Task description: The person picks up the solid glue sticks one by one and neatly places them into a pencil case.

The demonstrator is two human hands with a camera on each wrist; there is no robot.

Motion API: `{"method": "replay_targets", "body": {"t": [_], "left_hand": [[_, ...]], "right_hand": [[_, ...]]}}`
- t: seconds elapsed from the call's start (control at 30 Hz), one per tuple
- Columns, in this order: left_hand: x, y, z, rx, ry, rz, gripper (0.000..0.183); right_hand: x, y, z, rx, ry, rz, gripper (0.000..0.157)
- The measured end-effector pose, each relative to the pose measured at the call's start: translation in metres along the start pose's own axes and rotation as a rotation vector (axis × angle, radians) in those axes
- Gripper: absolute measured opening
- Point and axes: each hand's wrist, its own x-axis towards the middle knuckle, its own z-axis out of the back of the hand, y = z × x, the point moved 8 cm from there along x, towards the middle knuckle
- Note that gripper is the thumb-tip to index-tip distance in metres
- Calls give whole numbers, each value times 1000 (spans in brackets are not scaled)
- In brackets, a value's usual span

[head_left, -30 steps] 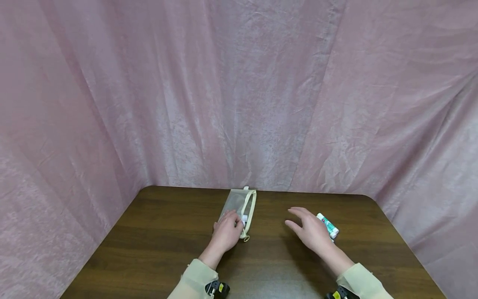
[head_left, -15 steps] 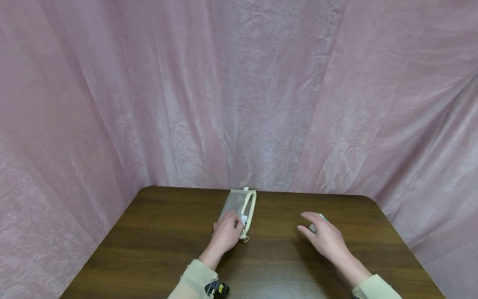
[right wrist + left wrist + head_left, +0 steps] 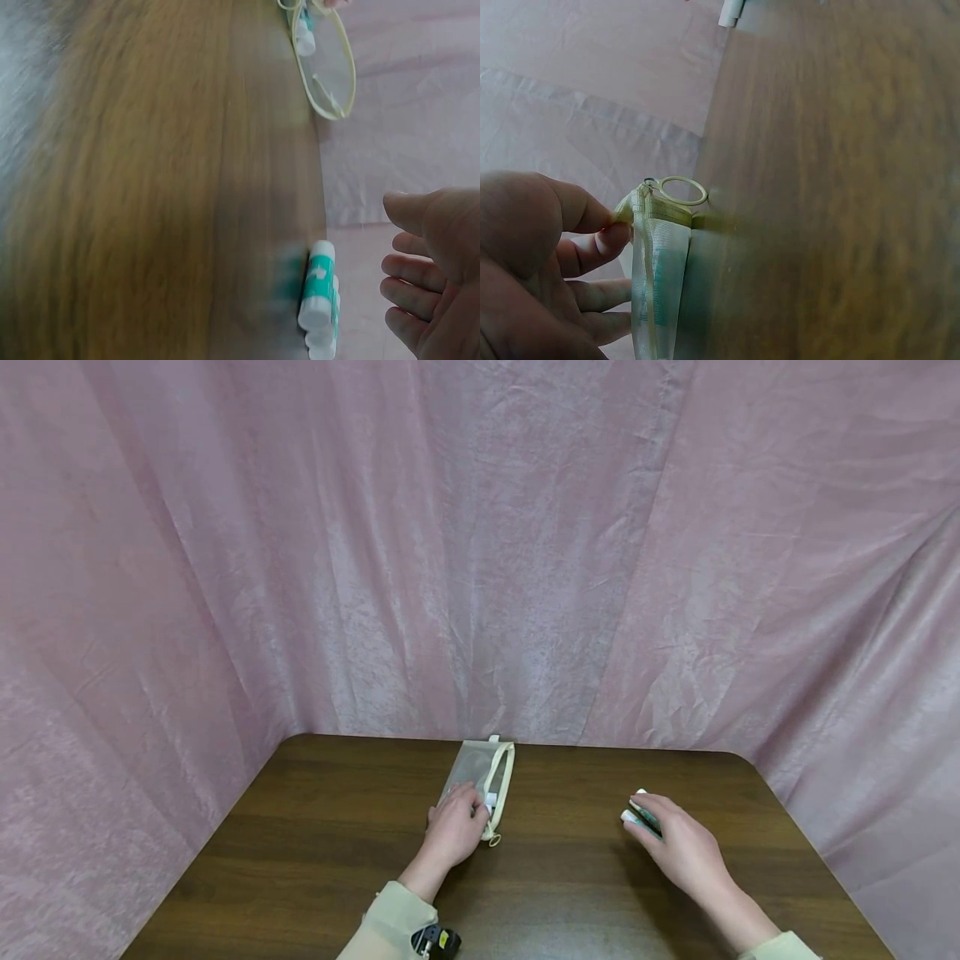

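Note:
My left hand pinches the end of a mesh zipper pouch between thumb and index finger. The pouch's cream-trimmed zipper gapes, and a ring pull hangs at its near end. Inside it lies a green-and-white glue stick, partly hidden. On the right, my right hand hovers near glue sticks on the table, thumb and fingers apart, holding nothing. The nearer glue stick has a white cap and green label; another glue stick shows behind it, mostly covered.
Both hands are over a brown wood-grain table with rounded far corners. A pink velvety curtain hangs behind and at both sides. A dark wrist device sits at the left sleeve.
My right hand has moved rightward and towards me, passing over the glue sticks, whose ends now show between thumb and fingers. The left hand and pouch have stayed put.

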Motion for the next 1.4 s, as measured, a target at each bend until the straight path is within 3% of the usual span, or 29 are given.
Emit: {"method": "replay_targets", "body": {"t": [0.2,0.53,0.97,1.2,1.4], "left_hand": [[0,1,-1,-1,1,2,22],[0,0,0,-1,20,13,23],[0,0,1,-14,0,-6,23],[5,14,-9,-19,-70,-30,21],[11,28,-20,-28,-81,-19,22]], "right_hand": [[-9,-10,8,-18,-21,-17,48],[-20,-27,16,-50,20,-62,53],[-30,-46,15,-67,47,-98,55],[-33,-53,15,-69,55,-115,56],[-36,-58,12,-61,58,-127,58]]}}
